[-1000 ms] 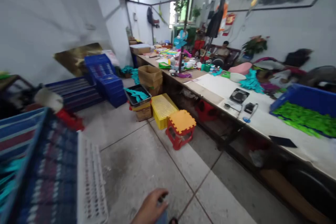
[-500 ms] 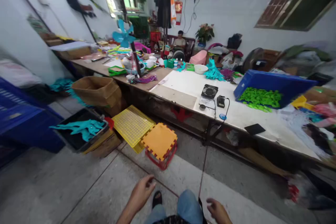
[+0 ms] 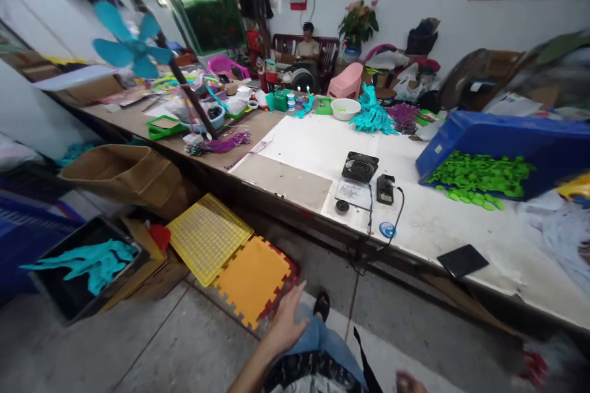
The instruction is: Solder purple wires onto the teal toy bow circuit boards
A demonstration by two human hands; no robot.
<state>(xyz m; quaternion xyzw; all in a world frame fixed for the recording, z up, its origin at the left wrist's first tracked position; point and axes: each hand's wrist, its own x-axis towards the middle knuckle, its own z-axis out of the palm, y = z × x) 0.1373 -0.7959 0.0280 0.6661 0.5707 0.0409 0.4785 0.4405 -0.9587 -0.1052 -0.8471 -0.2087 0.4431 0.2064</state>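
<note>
My left hand (image 3: 288, 321) is stretched out over my knee with its fingers extended and holds nothing. It is close to the right edge of an orange foam mat (image 3: 253, 276), which lies on a red stool mostly hidden beneath it. At the bottom edge only a blurred part of my right hand (image 3: 408, 382) shows, beside a dangling black strap (image 3: 365, 359); its fingers are cut off and unclear. A yellow plastic grid tray (image 3: 209, 236) lies against the mat's far left side.
The long work table (image 3: 295, 141) runs across ahead, bearing a tilted blue crate (image 3: 553, 141) of green pieces (image 3: 483, 172) and a small black fan (image 3: 359, 166). Turquoise pieces (image 3: 99, 261) lie in a black bin at left, near a cardboard box (image 3: 124, 178). A person (image 3: 308, 46) sits far back.
My view has moved closer to the table and the stool. My left hand has reached forward beside the foam mat with its fingers extended; my right hand has dropped mostly out of view.
</note>
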